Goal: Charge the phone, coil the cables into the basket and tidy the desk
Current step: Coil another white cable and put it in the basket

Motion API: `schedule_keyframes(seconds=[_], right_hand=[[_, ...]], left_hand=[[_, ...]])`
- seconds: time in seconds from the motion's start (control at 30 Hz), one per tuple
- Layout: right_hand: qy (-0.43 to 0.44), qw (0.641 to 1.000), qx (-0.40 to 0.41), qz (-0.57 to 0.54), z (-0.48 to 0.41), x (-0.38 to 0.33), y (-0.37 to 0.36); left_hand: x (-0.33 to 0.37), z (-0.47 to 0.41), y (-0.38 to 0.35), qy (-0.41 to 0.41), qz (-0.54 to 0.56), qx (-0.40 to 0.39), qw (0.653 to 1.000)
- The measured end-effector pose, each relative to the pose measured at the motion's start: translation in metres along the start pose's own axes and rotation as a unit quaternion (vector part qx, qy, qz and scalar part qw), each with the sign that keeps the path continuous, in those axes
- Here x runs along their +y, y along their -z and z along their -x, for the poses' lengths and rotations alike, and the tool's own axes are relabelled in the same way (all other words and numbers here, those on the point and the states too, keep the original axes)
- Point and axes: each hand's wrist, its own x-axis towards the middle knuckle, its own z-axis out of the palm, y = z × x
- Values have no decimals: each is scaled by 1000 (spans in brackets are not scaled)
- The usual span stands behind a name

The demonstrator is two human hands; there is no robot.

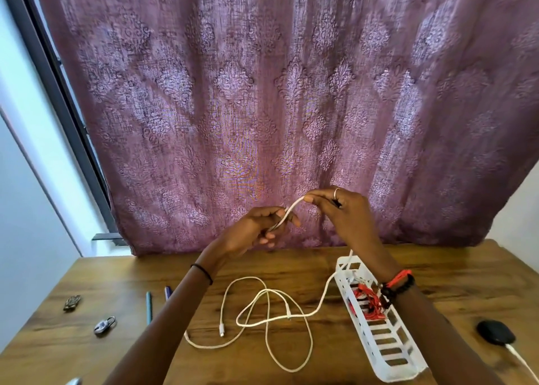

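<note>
Both hands are raised above the wooden desk (291,271), holding one white cable between them. My left hand (256,230) grips its lower stretch in curled fingers. My right hand (341,206) pinches it higher up, and it arcs from one hand to the other. More white cable (268,320) lies in loose loops on the desk, one strand running up to the white slotted basket (388,344) at the right. A red cable bundle (370,300) sits inside the basket, partly hidden by my right wrist. No phone is plainly visible.
A black rounded object (495,332) with a white lead lies at the right edge. Two pens (149,309) lie left of my left arm. A small padlock (104,325) and a metal trinket (71,302) rest at the far left. A purple curtain (262,107) hangs behind the desk.
</note>
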Motion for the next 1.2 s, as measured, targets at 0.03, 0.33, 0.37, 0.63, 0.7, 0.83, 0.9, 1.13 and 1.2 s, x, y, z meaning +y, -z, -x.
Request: schedule_keyframes(seconds=[0.03, 0.33, 0.37, 0.63, 0.7, 0.83, 0.9, 1.13, 1.2], right_hand=[[-6, 1000, 2, -14, -1, 1, -1], [-70, 992, -3, -103, 3, 8, -24], [-77, 991, 3, -107, 5, 9, -27], [-91, 996, 19, 2, 28, 26, -53], [-85, 993, -2, 80, 35, 30, -59], [-82, 966, -70, 235, 46, 29, -64], [-70, 957, -100, 263, 50, 25, -67], [-95, 948, -146, 267, 54, 11, -63], [-95, 951, -146, 257, 53, 8, -61]], left_hand=[[0, 0, -1, 1, 32, -4, 999], [-3, -5, -9, -41, 356, -16, 934], [-5, -6, -11, -42, 383, -12, 923], [-13, -18, -16, -73, 524, 33, 848], [-12, -22, -16, -78, 525, 59, 845], [-14, -28, -12, -96, 520, 109, 841], [-16, -30, -10, -93, 471, 141, 866], [-25, -38, -10, -100, 117, 268, 951], [-27, -39, -7, -91, -15, 286, 954]])
